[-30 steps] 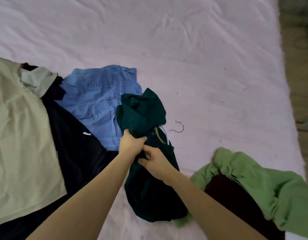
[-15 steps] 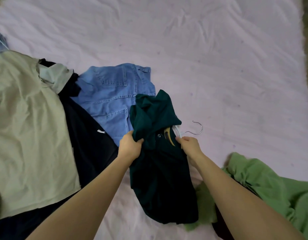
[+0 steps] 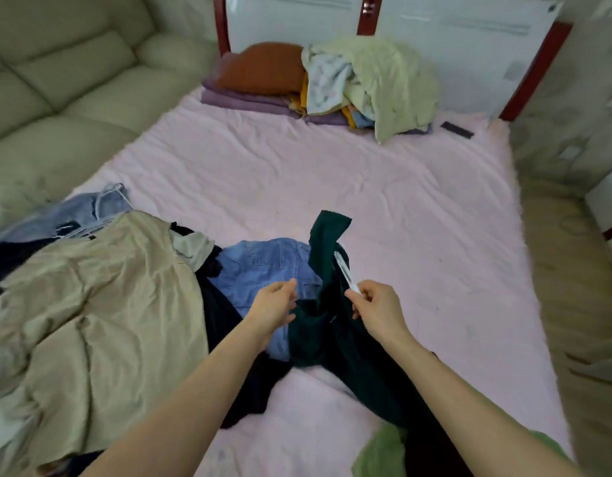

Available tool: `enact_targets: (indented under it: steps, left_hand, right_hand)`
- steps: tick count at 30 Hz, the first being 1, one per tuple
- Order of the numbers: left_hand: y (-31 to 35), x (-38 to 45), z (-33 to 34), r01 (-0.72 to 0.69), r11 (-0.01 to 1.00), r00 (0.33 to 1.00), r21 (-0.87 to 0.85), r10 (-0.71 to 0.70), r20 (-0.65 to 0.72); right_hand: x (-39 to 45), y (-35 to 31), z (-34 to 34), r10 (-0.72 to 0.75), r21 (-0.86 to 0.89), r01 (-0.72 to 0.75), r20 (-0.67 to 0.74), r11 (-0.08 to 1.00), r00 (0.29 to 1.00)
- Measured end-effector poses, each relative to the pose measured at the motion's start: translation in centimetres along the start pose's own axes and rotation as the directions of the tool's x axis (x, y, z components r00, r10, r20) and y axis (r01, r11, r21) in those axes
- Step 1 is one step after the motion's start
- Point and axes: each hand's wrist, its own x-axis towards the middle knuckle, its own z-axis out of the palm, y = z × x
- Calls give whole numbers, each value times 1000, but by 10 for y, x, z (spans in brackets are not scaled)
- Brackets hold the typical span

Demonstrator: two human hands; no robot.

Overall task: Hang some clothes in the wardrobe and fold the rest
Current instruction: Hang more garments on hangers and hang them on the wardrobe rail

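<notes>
**Green shirt half on its hanger — a slip is the likeliest fault**

The dark green shirt [image 3: 335, 325] is lifted at its collar end above the pink bed [image 3: 400, 208], while its lower half trails down on the sheet between the two forearms. A white hanger [image 3: 345, 273] pokes out of the fabric near the top. The shirt looks only partly seated on it, so the hanger could slide out of the neck, or one shoulder could drop off, if the lift goes on with a single hold. The trailing hem might also drag over the jeans [image 3: 263, 266] and the black garment [image 3: 225, 311] just beside it and pull them along. The fabric is bunched, so it may hang twisted unless it is straightened first.

The right hand [image 3: 375, 304] pinches the lower end of the hanger between thumb and forefinger, the other fingers loosely curled beneath. Whether cloth is caught in that pinch I cannot tell. The left hand [image 3: 275, 304] is released — fingers relaxed and slightly spread, holding nothing, its tips just beside the shirt's edge and above the jeans. A beige garment [image 3: 101, 304] lies well to the left.
</notes>
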Motion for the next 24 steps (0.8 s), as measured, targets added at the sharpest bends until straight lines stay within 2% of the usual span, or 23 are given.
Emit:
enact_targets:
  steps: [5, 9, 12, 14, 18, 21, 24]
  left_hand:
    - [50, -78, -39, -49, 963, 988, -267, 86, 130]
    - [76, -125, -71, -98, 935, 977, -342, 155, 144]
    - [92, -168, -101, -132, 898, 975, -419, 194, 109]
    - [97, -194, -120, -160, 872, 974, -463, 217, 70]
    - [95, -245, -167, -222, 842, 962, -491, 272, 32]
    - [84, -280, -209, -238, 820, 958, -520, 285, 10]
    - [65, -299, -244, -236, 854, 964, -463, 266, 1]
  right_hand:
    - [-43, -105, -15, -112, 96, 108, 43, 990, 993]
    - [-86, -171, -12, -167, 130, 148, 154, 980, 974]
    - [-135, -216, -3, -244, 15, 250, 291, 968, 925]
    - [-165, -242, 2, -281, -42, 311, 329, 950, 902]
    - [-220, -282, 13, -364, -91, 413, 326, 906, 872]
    - [-257, -299, 37, -493, -241, 565, 299, 789, 817]
    - [-281, -301, 68, -508, -232, 572, 283, 787, 814]
